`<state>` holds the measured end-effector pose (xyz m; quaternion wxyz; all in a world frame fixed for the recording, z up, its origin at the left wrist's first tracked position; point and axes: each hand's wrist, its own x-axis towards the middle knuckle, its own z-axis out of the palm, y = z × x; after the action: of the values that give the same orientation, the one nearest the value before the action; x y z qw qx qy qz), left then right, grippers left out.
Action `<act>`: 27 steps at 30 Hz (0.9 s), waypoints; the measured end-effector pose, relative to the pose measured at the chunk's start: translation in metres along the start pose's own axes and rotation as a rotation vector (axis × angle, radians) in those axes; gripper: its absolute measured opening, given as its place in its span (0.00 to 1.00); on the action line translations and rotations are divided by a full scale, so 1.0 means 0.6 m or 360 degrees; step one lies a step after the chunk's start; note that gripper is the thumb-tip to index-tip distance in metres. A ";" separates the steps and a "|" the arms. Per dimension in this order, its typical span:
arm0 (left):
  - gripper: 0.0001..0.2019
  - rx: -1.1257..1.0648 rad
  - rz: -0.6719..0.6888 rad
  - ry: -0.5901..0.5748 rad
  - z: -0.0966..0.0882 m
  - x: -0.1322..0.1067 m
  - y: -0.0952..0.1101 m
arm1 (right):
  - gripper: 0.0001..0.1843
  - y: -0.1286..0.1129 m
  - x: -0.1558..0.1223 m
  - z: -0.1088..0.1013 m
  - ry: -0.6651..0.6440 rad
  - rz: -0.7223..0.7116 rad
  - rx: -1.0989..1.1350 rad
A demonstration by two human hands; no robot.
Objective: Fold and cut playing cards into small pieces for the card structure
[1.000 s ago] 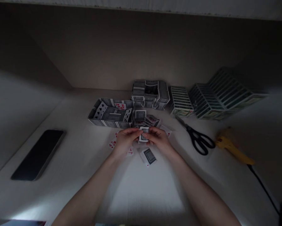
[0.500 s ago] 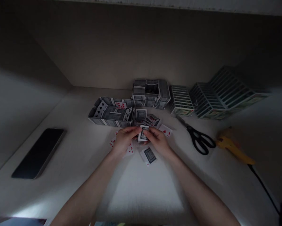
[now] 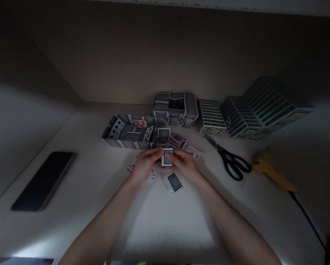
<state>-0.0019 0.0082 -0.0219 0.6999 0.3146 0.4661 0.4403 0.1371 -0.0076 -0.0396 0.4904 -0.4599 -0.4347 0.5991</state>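
Note:
My left hand and my right hand meet over the middle of the white desk, both pinching one small playing card with a grey patterned back. Loose cards lie around them: a face-down card just in front, red-suited face-up cards under my left hand, one more beside my right. Behind the hands stands a low box built of cards, and a second card-built box further back.
Stacked card decks and a larger ribbed row of decks line the back right. Black scissors and a yellow glue gun with a black cord lie to the right. A dark phone rests at the left.
Both hands with the card have shifted slightly away from me, toward the card boxes. The view has drifted a little; nothing else moved.

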 end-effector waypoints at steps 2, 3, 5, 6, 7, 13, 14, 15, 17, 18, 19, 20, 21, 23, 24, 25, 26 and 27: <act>0.10 -0.0017 -0.0015 -0.0029 0.000 -0.001 0.002 | 0.13 -0.002 0.000 0.000 0.0011 0.0014 0.0005; 0.10 -0.0012 -0.0024 -0.0038 -0.001 -0.001 0.003 | 0.13 -0.003 0.000 0.000 0.0013 0.0023 0.0008; 0.11 0.0005 -0.0047 -0.0051 -0.002 0.001 0.004 | 0.13 -0.005 -0.001 0.000 0.0016 0.0042 0.0017; 0.11 0.0011 -0.0057 -0.0055 -0.004 0.001 0.004 | 0.13 -0.005 -0.001 -0.001 0.0014 0.0051 0.0025; 0.11 0.0011 -0.0066 -0.0061 -0.006 0.002 0.004 | 0.13 -0.005 -0.001 -0.001 0.0012 0.0056 0.0034; 0.09 -0.0052 -0.0100 -0.0203 -0.017 0.007 0.001 | 0.13 -0.008 -0.002 -0.002 -0.0010 0.0068 0.0054; 0.09 -0.0074 -0.0109 -0.0218 -0.018 0.008 0.001 | 0.13 -0.008 -0.002 -0.002 -0.0019 0.0068 0.0056; 0.09 -0.0097 -0.0121 -0.0231 -0.018 0.008 0.001 | 0.13 -0.008 -0.002 -0.002 -0.0026 0.0064 0.0061; 0.08 -0.0142 -0.0150 -0.0243 -0.017 0.007 0.003 | 0.13 -0.007 -0.002 -0.003 -0.0035 0.0057 0.0076; 0.08 -0.0160 -0.0159 -0.0237 -0.016 0.007 0.004 | 0.13 -0.006 -0.002 -0.004 -0.0030 0.0053 0.0087; 0.08 -0.0172 -0.0167 -0.0228 -0.015 0.007 0.006 | 0.13 -0.006 -0.001 -0.004 -0.0024 0.0049 0.0097; 0.09 -0.0178 -0.0171 -0.0215 -0.014 0.007 0.007 | 0.13 -0.005 -0.001 -0.004 -0.0019 0.0043 0.0102; 0.09 -0.0181 -0.0170 -0.0203 -0.013 0.007 0.008 | 0.14 -0.005 0.000 -0.004 -0.0016 0.0037 0.0103; 0.10 -0.0185 -0.0146 -0.0180 -0.012 0.007 0.009 | 0.14 -0.005 0.000 -0.003 0.0007 0.0022 0.0100; 0.10 -0.0189 -0.0125 -0.0172 -0.012 0.008 0.008 | 0.14 -0.005 0.000 -0.002 0.0024 0.0018 0.0099; 0.09 -0.0191 -0.0102 -0.0170 -0.012 0.008 0.007 | 0.14 -0.005 0.000 -0.001 0.0041 0.0017 0.0099; 0.09 -0.0190 -0.0082 -0.0170 -0.013 0.009 0.006 | 0.14 -0.005 0.000 0.001 0.0057 0.0018 0.0101; 0.09 -0.0181 -0.0064 -0.0165 -0.013 0.010 0.005 | 0.14 -0.005 0.000 0.001 0.0064 0.0018 0.0103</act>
<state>-0.0089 0.0149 -0.0244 0.7486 0.2872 0.4096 0.4351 0.1368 -0.0075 -0.0366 0.5102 -0.4584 -0.4025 0.6063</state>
